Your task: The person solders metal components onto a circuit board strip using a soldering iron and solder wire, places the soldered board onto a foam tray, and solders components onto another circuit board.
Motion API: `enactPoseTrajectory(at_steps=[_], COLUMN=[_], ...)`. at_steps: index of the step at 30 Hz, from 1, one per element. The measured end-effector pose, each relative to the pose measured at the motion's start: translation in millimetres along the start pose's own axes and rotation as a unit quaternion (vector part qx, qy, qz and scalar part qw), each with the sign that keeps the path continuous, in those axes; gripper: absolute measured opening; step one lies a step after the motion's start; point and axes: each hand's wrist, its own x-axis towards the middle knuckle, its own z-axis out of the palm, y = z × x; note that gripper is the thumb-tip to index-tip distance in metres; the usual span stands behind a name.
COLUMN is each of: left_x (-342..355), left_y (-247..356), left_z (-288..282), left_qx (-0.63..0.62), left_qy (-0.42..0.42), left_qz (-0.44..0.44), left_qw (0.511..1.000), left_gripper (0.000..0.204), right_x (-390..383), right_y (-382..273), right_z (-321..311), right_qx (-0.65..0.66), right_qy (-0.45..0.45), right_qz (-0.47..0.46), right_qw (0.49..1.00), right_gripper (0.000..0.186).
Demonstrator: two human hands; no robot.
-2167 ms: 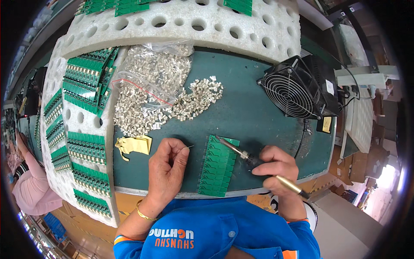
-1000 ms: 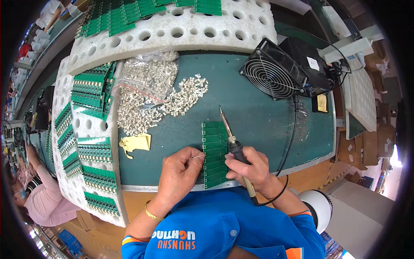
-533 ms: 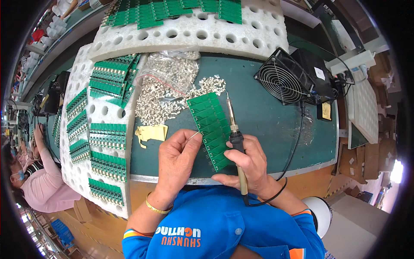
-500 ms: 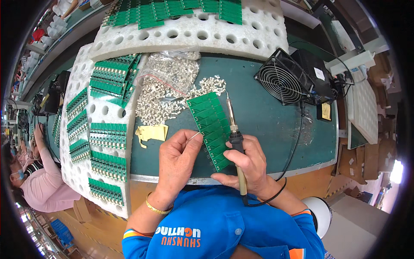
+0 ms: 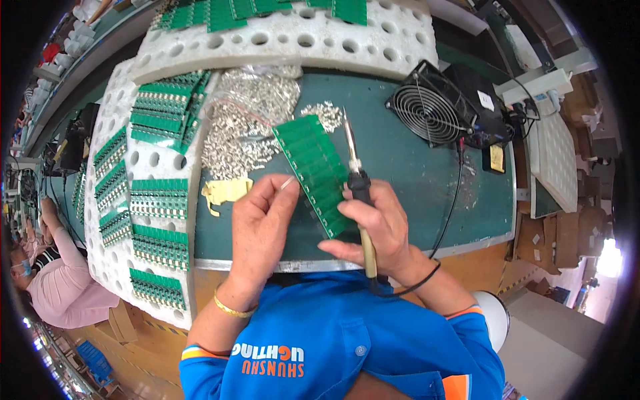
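Note:
My left hand (image 5: 259,223) is closed in a pinch on a short, thin, pale piece like solder wire (image 5: 287,183), close to the left edge of a green circuit board panel (image 5: 312,175). The panel is divided into a row of narrow strips and slants above the bench. My right hand (image 5: 377,230) is wrapped round a soldering iron (image 5: 359,183), its metal tip pointing away past the panel's right edge. The fingers of this hand also steady the panel's near right side; how they grip it is partly hidden.
Small white parts (image 5: 243,137) fill an open plastic bag and spill beyond it. Pierced white foam blocks (image 5: 193,57) carry several green boards. Crumpled yellow paper (image 5: 227,191) lies nearby. A black fan (image 5: 427,113) stands right, past the iron's cable (image 5: 457,200). A co-worker (image 5: 63,277) sits left.
Both hands and the panel have moved slightly away from my body, and the panel's tilt has altered. The whole view has shifted a little. Both grips stay the same.

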Motion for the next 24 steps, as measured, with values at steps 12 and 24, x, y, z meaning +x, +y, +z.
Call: enactPoseTrajectory(at_steps=[12, 24], left_x=[11, 5], left_y=[14, 18], left_z=[0, -13], left_qx=[-0.059, -0.042], left_qy=[-0.015, 0.022], left_qz=[0.033, 0.059], left_qw=[0.998, 0.997], left_gripper=[0.018, 0.016], right_x=[20, 29], right_y=[10, 8], right_z=[5, 19], right_qx=[-0.017, 0.042], right_qy=[0.015, 0.036], right_qz=[-0.035, -0.057], right_qw=[0.999, 0.997], right_gripper=[0.066, 0.064])
